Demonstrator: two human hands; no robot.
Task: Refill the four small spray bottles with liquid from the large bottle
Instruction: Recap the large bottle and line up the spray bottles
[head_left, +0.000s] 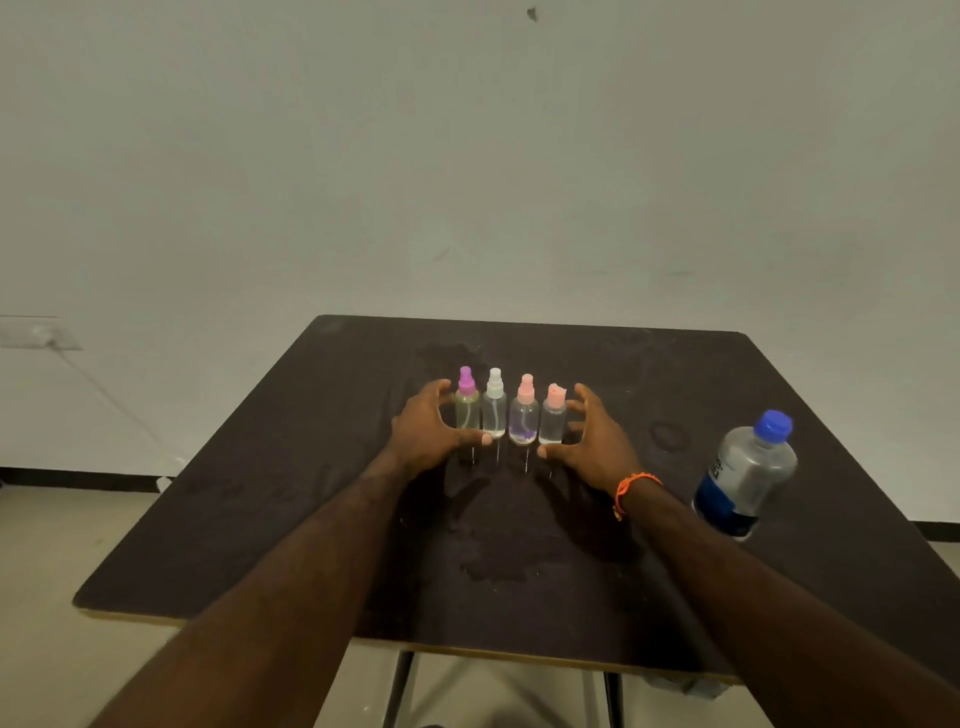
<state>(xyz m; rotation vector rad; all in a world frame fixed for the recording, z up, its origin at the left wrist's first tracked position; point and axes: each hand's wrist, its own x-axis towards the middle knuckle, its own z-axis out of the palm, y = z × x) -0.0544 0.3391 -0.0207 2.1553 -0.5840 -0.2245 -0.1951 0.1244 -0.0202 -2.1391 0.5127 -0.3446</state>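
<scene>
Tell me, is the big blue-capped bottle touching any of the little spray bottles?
Apart. The head view shows the large bottle standing alone at the table's right, with bare dark tabletop and the right hand between it and the row.

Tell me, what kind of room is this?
Probably a plain, bare indoor room, maybe a workroom. There is a blank white wall, a dark table on metal legs, and a wall socket with a cable.
</scene>
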